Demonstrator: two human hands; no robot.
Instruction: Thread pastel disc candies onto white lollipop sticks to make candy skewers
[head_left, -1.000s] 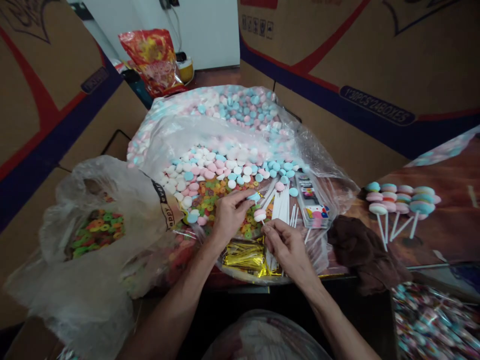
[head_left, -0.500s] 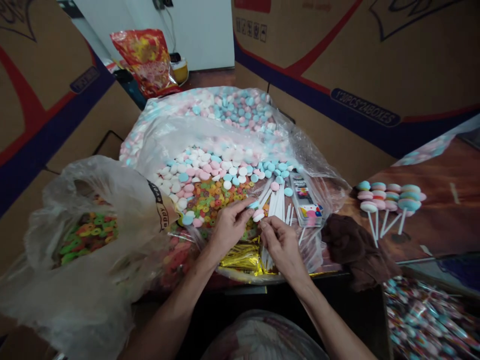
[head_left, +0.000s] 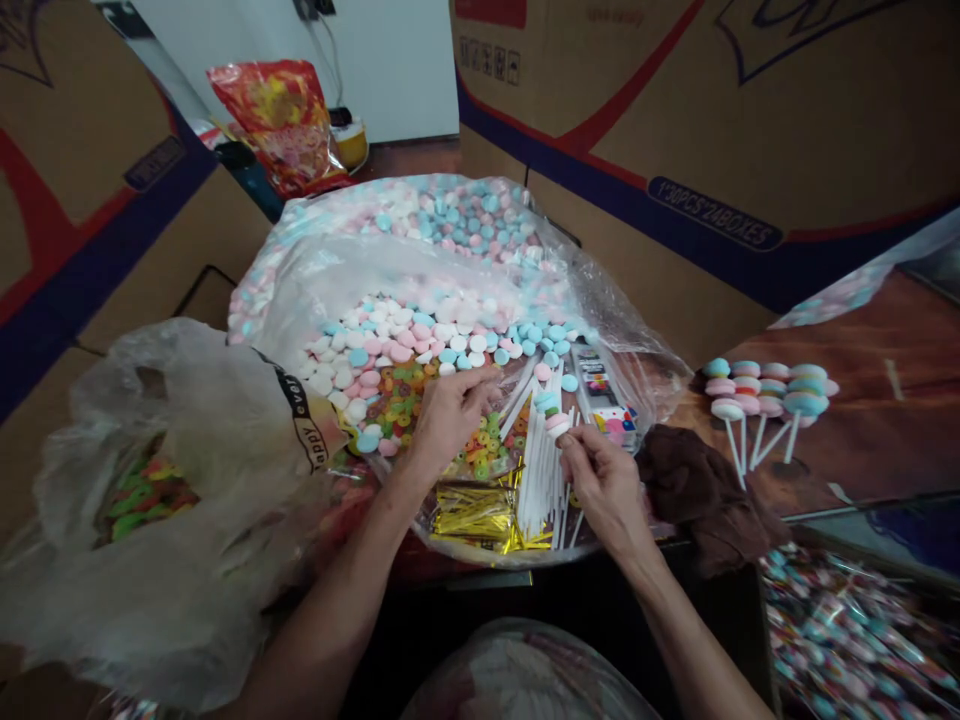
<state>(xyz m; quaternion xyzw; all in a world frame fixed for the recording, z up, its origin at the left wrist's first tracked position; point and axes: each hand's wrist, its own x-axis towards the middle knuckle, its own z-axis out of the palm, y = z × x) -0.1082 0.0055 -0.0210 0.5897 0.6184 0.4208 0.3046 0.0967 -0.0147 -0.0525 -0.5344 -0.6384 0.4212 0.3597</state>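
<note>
My right hand (head_left: 604, 480) pinches a candy lollipop (head_left: 553, 412), a short stack of blue, pink and white rounds with a green layer between. Its stick is mostly hidden by my fingers. Over the gummy rings (head_left: 405, 400) hovers my left hand (head_left: 454, 415), fingers stretched and nothing visible in them. Loose pink, white and blue round candies (head_left: 405, 340) spill from a large clear bag (head_left: 352, 265) behind it. White sticks (head_left: 536, 485) lie between my hands, with gold twist ties (head_left: 476, 515) in front of the left one.
Several finished lollipops (head_left: 772, 390) lie at the right, past a brown cloth (head_left: 686, 485). A clear-lidded case (head_left: 604, 390) sits behind my right hand. Large cardboard boxes (head_left: 645, 120) wall the back. A plastic bag (head_left: 187, 420) stands left; wrapped sweets (head_left: 847, 630) fill the lower right.
A blue candy from my left hand now tops the stack on the stick. My right hand has moved right with the lollipop, and my left hand has come away from it.
</note>
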